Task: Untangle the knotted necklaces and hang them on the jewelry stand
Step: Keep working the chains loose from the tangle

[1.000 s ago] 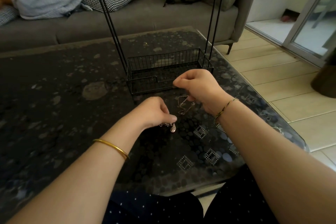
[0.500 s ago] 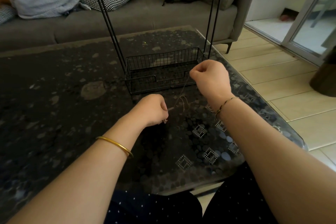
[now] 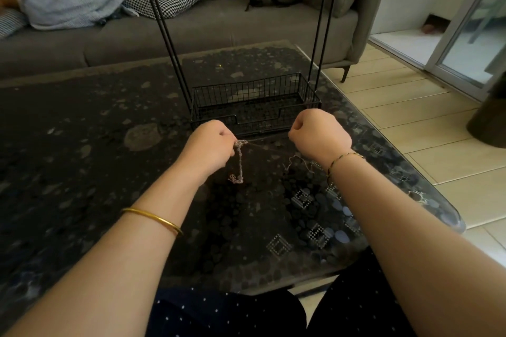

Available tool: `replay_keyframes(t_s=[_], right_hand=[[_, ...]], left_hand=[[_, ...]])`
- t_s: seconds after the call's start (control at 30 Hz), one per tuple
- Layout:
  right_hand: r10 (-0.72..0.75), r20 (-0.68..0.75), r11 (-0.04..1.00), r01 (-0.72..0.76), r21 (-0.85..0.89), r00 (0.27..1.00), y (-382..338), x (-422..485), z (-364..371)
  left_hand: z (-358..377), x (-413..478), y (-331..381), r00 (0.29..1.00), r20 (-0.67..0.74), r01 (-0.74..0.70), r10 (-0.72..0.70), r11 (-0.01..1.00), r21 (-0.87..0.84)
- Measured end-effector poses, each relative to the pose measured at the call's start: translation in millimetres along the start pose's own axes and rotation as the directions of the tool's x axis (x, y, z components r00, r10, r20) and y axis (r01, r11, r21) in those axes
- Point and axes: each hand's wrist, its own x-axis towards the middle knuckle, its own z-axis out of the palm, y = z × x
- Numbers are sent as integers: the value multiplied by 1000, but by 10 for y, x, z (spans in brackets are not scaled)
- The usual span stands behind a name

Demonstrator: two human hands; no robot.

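Note:
My left hand (image 3: 210,145) pinches a bunched silver necklace chain (image 3: 238,161) that hangs from my fingertips down to the dark table. A thin strand runs taut from that pinch across to my right hand (image 3: 319,133), which is closed on it; a loose end curls below my right wrist. Both hands hover just in front of the black wire jewelry stand (image 3: 254,105), whose basket base sits on the table and whose thin uprights rise out of view. The stand's hanging bar is hidden above the frame.
The dark patterned glass table (image 3: 109,172) ends close on the right, with tiled floor beyond. A grey sofa (image 3: 191,27) with a checked cushion, clothes and a backpack lies behind the stand. My knees sit under the table's near edge.
My hands have pulled apart sideways, stretching a strand between them. The left hand rose from the table, lifting the bunched chain; the right hand moved right and slightly lower.

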Motion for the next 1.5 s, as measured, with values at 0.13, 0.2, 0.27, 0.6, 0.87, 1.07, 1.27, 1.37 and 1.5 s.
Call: replay_keyframes(t_s=[0.13,0.2,0.27,0.6,0.87,1.07,1.27,1.37,1.5], right_hand=[[21,104,998,-13,-69,994,12,25,28],[26,158,997,-14,-80,987,9,30,37],[25,187,997,-10,-80,982,6,37,41],[16,240,999,-8,-36,971,-15,49,62],[-33,292,994,2,105,956,-76,-1,10],[-32,304,892,-110,438,952,-164,-52,-57],[45,324,422,-312,851,945,-136,-12,-67],[29,358,178,-357,917,933,-151,-40,-84],[69,365,20,-367,930,929,-153,-45,-118]], left_hand=[[-45,-13,100,987,41,160,-155,936,-314],[-71,-24,125,981,59,193,-185,888,-418],[-73,-25,134,980,68,196,-186,865,-462],[-73,-111,178,987,158,101,-26,867,-488],[-29,-112,177,989,145,36,32,894,-447],[-30,-93,158,994,87,-24,68,900,-435],[-13,-87,152,997,53,-29,59,894,-448],[-6,-83,143,998,43,-31,56,897,-440],[-14,-80,130,998,29,-46,63,912,-408]])
